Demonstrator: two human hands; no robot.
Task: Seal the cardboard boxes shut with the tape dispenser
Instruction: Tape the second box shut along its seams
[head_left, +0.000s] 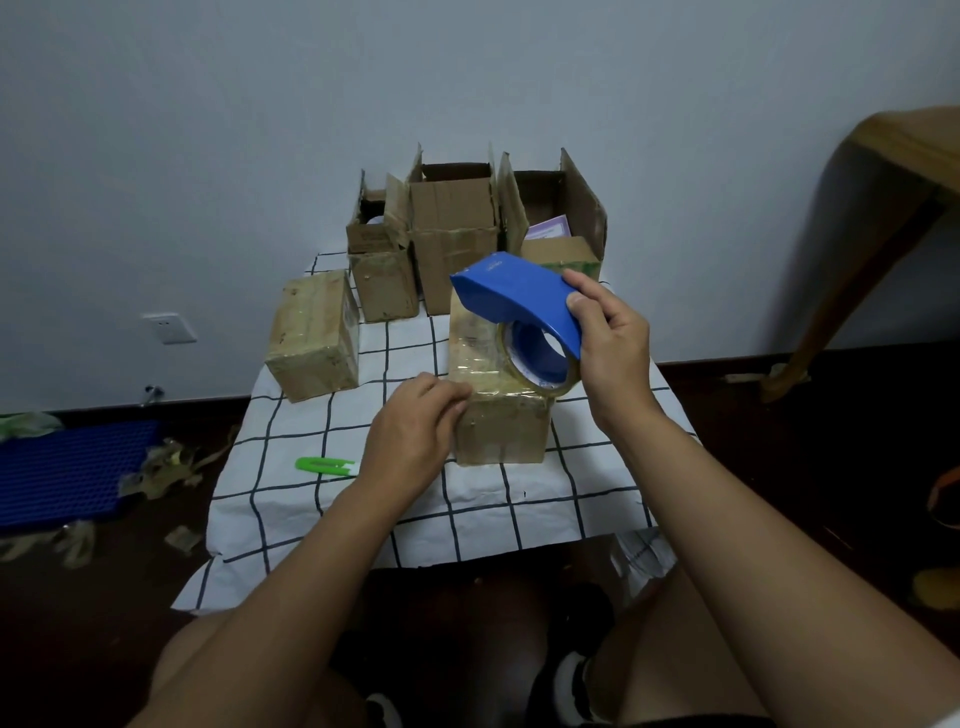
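The right hand (608, 343) is gripping the glossy blue plastic tape dispenser (519, 312) over the tape-shiny cardboard box (498, 415), while the left hand (415, 431), fingers curled, is pressing its near corner.

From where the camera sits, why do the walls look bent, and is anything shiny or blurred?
Head view: the wide lens bows the edges, so the skirting curves; the light is dim and bluish; glare shows on the taped box under the dispenser in the right hand; the left hand looks slightly soft.
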